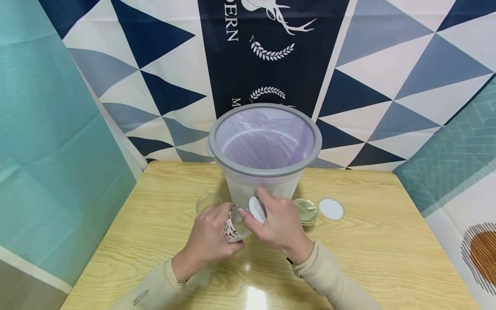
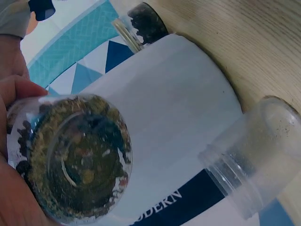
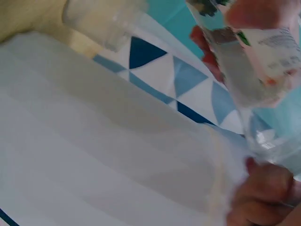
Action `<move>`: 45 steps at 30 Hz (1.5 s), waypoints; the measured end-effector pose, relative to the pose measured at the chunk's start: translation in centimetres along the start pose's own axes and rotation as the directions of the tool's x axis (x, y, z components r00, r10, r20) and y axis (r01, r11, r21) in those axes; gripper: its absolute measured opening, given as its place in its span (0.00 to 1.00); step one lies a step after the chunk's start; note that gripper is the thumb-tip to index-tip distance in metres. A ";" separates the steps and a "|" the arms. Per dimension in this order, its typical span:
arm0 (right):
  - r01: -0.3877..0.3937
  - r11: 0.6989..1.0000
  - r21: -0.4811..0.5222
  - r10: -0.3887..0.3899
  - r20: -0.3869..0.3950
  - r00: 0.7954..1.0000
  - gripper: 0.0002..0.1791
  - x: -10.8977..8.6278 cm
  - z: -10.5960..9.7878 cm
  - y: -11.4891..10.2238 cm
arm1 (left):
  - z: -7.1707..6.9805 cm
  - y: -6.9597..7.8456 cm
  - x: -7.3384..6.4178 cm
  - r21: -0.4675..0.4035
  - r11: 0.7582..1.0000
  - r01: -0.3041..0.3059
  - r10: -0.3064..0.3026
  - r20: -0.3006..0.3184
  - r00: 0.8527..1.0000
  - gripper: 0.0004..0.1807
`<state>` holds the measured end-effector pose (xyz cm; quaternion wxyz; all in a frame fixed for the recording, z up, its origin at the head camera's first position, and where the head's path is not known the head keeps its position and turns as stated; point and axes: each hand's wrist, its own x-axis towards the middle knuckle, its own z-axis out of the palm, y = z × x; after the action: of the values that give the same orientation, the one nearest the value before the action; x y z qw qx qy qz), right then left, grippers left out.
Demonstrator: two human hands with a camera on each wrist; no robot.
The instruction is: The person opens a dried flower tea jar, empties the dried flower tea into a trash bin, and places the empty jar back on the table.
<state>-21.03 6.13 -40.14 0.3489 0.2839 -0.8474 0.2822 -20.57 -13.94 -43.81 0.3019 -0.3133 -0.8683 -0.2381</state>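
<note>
My left hand [image 1: 213, 228] grips a clear plastic jar [image 2: 80, 155] with a floral paper label. Dried, leafy bits and dark pieces show through its base in the left wrist view. My right hand [image 1: 277, 219] holds a round white lid [image 1: 257, 209] between thumb and fingers at the jar's mouth; whether the lid is still seated there I cannot tell. Both hands are just in front of a white bin [image 1: 265, 172] with a grey rim and a purple liner bag. In the right wrist view, the right fingers [image 3: 263, 188] are around the jar's mouth end.
An uncapped clear jar [image 2: 263, 155] stands left of the bin. On the right are a jar with a gold top [image 1: 306, 211] and dark contents, then a loose white lid [image 1: 331, 209] flat on the wooden table [image 1: 379, 254]. Patterned cloth [image 1: 174, 86] hangs behind.
</note>
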 end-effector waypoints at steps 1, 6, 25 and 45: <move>0.012 1.000 0.020 -0.012 -0.023 1.000 0.27 -0.1 0.1 0.2 | 0.0 0.0 0.1 -0.016 1.000 0.000 0.001 0.011 1.000 0.40; 0.147 0.986 0.081 -0.139 -0.094 0.986 0.25 -0.5 0.3 1.1 | -0.2 0.4 0.2 -0.209 0.977 0.050 -0.018 0.154 0.988 0.39; 0.192 0.981 0.005 -0.187 0.246 0.951 0.39 -1.3 -3.8 2.7 | 0.5 -0.1 0.3 -0.222 0.970 0.103 -0.027 0.320 0.947 0.39; 0.025 0.990 0.135 -0.077 0.390 0.917 0.36 -0.9 -5.5 2.7 | 0.8 -0.2 0.5 -0.192 0.978 0.082 -0.014 0.331 0.943 0.38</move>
<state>-19.97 11.97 -38.33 0.1594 0.3787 -0.8728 0.2635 -21.30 -13.39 -44.04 0.1138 -0.3563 -0.8850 -0.2773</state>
